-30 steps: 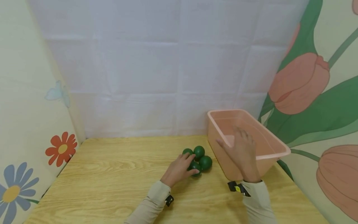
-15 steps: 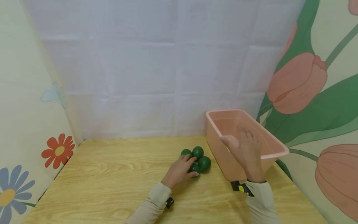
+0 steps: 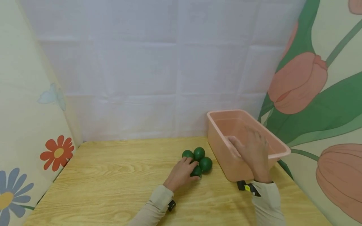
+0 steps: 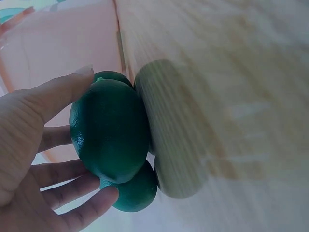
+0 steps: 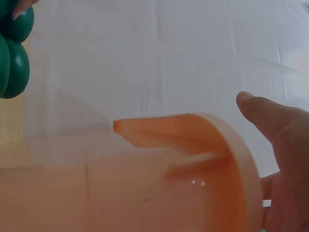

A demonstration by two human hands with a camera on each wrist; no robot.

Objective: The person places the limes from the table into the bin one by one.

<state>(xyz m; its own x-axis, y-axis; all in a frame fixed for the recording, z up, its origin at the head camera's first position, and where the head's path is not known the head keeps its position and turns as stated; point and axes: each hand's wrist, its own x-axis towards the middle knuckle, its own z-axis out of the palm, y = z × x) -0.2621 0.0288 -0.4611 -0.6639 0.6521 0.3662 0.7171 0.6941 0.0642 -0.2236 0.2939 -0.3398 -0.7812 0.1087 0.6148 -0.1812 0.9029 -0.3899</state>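
Several dark green, glossy, lime-like fruits lie clustered near the middle of the table. My left hand (image 3: 182,173) reaches over the nearest green fruit (image 3: 196,171), fingers bent over its top and thumb along its near side. In the left wrist view this oval fruit (image 4: 111,130) sits between thumb and fingers, with a second fruit (image 4: 136,191) by the little fingertip. My right hand (image 3: 255,153) holds nothing. It hovers at the near end of the pink plastic tub (image 3: 223,150), thumb spread, fingers extended over the inside. The right wrist view shows its thumb (image 5: 270,113) apart from the rim.
Two fruits (image 3: 199,153) (image 3: 205,164) stand between the left hand and the tub, and another (image 3: 188,154) lies behind the fingers. A white sheet (image 3: 135,69) hangs behind the wood-grain table (image 3: 113,185). Flower-painted walls (image 3: 299,83) flank both sides.
My right hand has moved to the right over the tub. The left thumb has slid toward me along the nearest fruit, its fingers bending slightly more. The fruits and tub stay put.
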